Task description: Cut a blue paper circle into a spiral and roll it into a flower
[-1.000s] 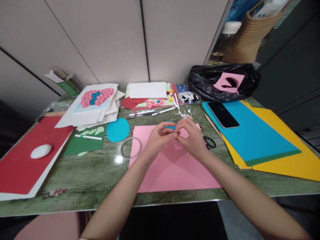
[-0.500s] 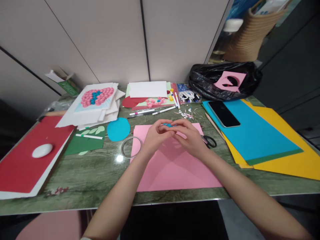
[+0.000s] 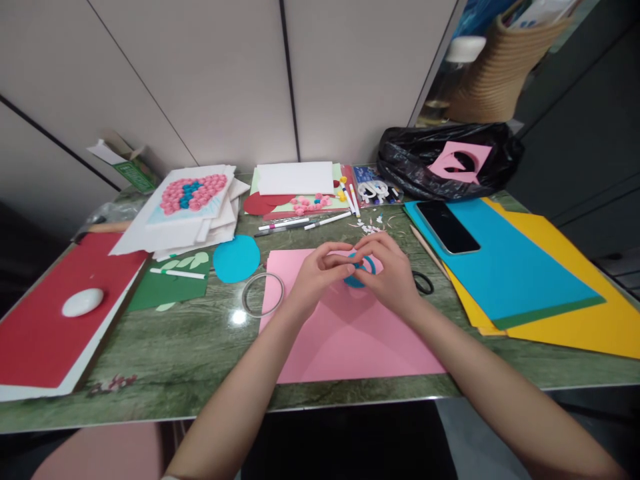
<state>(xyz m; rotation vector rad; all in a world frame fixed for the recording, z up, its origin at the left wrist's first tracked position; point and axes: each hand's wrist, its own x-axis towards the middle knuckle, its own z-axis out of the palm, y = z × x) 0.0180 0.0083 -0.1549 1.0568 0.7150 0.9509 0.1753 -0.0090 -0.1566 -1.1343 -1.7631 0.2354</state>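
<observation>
A curled strip of blue paper hangs in a loop between my two hands, above a sheet of pink paper. Thumb and fingers of my left hand pinch the strip from the left. From the right, my right hand grips it with bent fingers; part of the strip is hidden behind them. Black-handled scissors lie right of my right hand, their blades covered by it. A roll of tape rests at the pink paper's left edge.
A blue paper circle and green paper lie to the left, near red paper. A phone sits on blue paper at the right. Several markers and a black bag stand farther back.
The blue strip, mostly hidden between the fingers before, now shows as a wider loop. My right hand has shifted slightly right and my left hand slightly right too.
</observation>
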